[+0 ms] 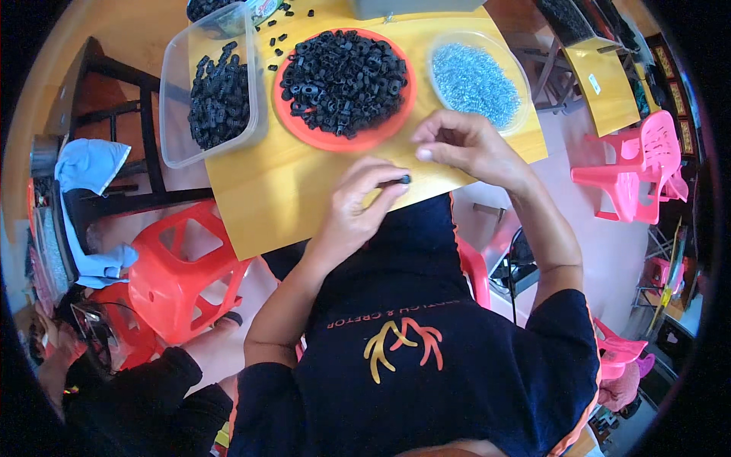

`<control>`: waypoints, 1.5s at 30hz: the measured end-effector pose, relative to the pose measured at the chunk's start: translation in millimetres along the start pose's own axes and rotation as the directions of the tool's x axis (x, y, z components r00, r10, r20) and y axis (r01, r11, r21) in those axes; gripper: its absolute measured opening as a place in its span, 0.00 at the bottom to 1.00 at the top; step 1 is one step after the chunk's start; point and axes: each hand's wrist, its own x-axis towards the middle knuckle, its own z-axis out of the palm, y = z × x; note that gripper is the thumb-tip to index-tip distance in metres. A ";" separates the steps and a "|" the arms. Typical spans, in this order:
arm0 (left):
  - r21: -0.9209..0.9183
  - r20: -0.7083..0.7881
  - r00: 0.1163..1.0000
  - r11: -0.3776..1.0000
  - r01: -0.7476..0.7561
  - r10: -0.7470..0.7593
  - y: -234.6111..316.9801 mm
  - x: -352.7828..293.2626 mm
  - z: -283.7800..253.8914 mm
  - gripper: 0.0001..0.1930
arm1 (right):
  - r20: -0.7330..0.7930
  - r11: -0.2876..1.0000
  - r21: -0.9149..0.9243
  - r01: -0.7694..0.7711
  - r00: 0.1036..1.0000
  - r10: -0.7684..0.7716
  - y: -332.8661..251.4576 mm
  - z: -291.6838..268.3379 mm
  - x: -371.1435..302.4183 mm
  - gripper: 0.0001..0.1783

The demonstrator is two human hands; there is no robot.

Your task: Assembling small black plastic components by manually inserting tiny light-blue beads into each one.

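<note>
Between the thumb and forefinger of my left hand (364, 199) is a small black plastic piece (404, 179), held above the table's near edge. My right hand (466, 146) is close by on the right, its fingers curled and the thumb near the forefinger; anything in that pinch is too small to make out. Beyond my left hand, a heap of small black plastic parts (343, 82) fills a round red tray (412, 95). A clear round tub (524, 114) of tiny shiny silver-blue pieces, possibly springs, stands just past my right hand.
At the table's left side a clear rectangular bin (173, 114) contains black ribbed pieces (219, 103). Loose black parts (278, 46) lie on the yellow table (266, 198). A grey box (415, 6) stands at the far edge. Red stools (183, 274) and another person (145, 396) are on the left.
</note>
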 end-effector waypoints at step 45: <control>-0.371 -0.194 0.933 0.903 0.216 -0.303 -21.4 4.0 -54.5 0.09 | -0.029 0.999 0.013 0.031 0.999 -0.030 1.3 32.8 65.9 0.10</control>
